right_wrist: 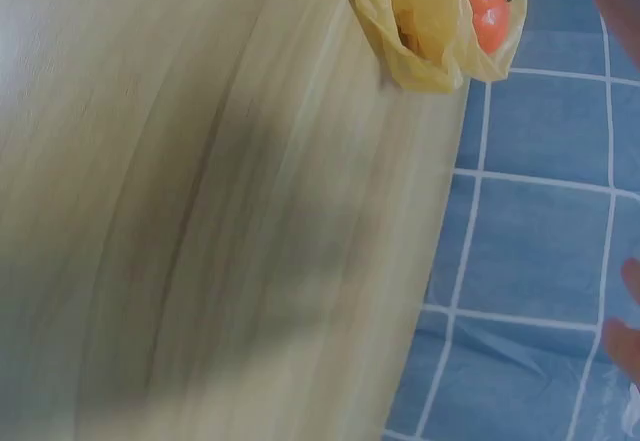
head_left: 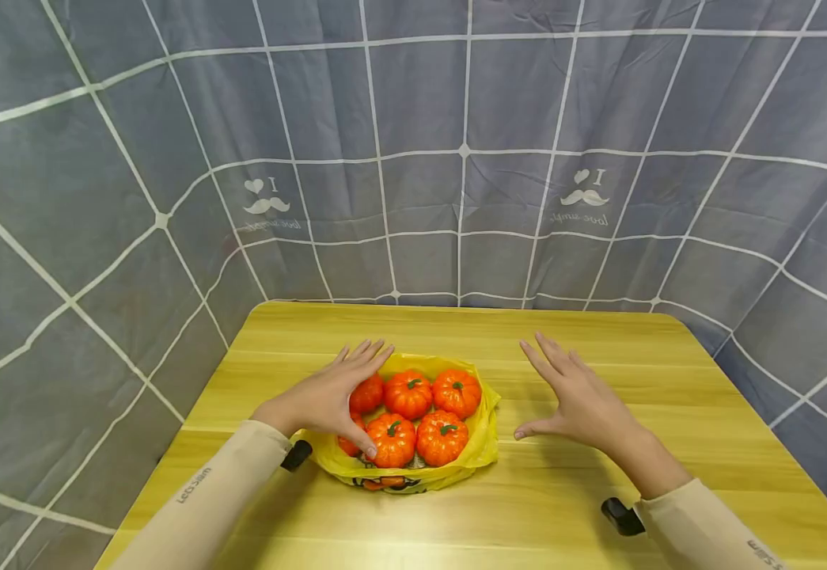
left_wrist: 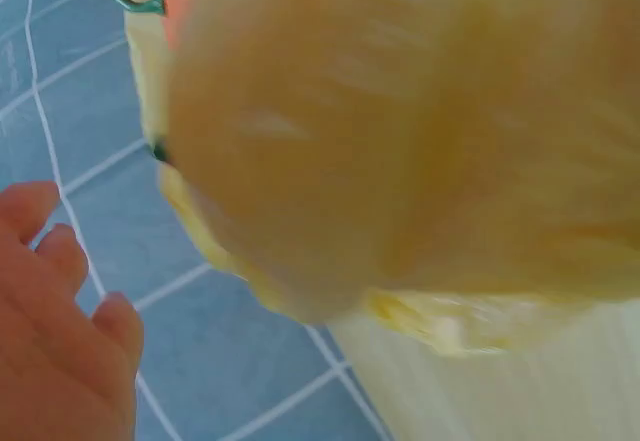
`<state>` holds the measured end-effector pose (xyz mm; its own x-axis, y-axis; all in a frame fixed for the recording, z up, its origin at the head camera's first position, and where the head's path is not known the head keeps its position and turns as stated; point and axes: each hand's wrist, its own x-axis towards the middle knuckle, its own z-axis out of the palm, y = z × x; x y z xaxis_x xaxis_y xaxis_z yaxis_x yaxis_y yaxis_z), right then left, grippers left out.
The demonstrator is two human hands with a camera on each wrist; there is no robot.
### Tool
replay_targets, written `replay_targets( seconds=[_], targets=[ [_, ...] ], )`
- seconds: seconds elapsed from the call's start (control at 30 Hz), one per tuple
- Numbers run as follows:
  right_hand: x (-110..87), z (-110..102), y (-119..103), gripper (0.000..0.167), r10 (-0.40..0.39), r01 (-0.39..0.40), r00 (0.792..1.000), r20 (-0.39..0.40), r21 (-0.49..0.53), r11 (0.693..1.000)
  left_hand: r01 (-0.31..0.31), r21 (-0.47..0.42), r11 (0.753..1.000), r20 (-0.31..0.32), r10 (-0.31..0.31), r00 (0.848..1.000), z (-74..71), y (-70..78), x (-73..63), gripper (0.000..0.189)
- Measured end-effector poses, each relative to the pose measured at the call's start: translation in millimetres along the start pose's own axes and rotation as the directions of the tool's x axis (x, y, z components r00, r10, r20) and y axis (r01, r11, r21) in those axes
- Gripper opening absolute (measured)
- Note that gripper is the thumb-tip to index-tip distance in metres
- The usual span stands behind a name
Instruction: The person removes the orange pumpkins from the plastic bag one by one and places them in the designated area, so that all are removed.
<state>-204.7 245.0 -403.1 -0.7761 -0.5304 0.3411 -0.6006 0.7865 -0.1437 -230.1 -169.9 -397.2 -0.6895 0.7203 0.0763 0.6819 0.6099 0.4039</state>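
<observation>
On the table stands a yellow plastic bag [head_left: 484,443], its mouth spread wide, with several small orange pumpkins [head_left: 442,438] with green stems inside. My left hand [head_left: 331,396] hovers over the bag's left side, fingers extended and thumb spread, hiding part of the pumpkins there. Off to the right of the bag, my right hand [head_left: 577,396] is held above the table with its fingers spread and nothing in it. In the left wrist view the bag's side [left_wrist: 400,161] fills much of the picture, apart from the visible fingers. The right wrist view shows the bag's edge [right_wrist: 430,66] and one pumpkin [right_wrist: 485,6].
The wooden table [head_left: 563,514] has light yellow grain and a rounded far edge. Grey-blue cloth [head_left: 420,198] with white grid lines hangs behind it and at both sides. A black strap end [head_left: 623,517] sticks out by the right wrist, another [head_left: 297,456] by the left.
</observation>
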Motion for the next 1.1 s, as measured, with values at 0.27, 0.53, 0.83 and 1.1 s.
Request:
replay_targets(
  seconds=[0.27,0.53,0.83,1.1],
  targets=[
    [-4.5,13,-8,0.13,0.132,-0.14,0.99,0.048,0.289,0.947,0.073,-0.23,0.97,0.03,-0.068,0.997,11.3,-21.3,-10.0,0.141],
    [-5.9,27,-16,0.125,0.184,-0.174,0.983,0.02,0.444,0.879,0.128,-0.326,0.937,0.043,-0.121,0.992,23.5,-35.8,-20.4,0.142],
    [-3.3,45,-27,0.118,0.141,-0.137,0.989,0.039,0.598,0.789,0.083,-0.338,0.937,0.035,-0.075,0.997,34.4,-42.5,-27.9,0.145],
    [3.1,56,-43,0.116,0.113,-0.135,0.991,0.076,0.637,0.759,0.125,-0.34,0.932,0.032,-0.122,0.992,32.2,-45.4,-34.7,0.142]
  ],
)
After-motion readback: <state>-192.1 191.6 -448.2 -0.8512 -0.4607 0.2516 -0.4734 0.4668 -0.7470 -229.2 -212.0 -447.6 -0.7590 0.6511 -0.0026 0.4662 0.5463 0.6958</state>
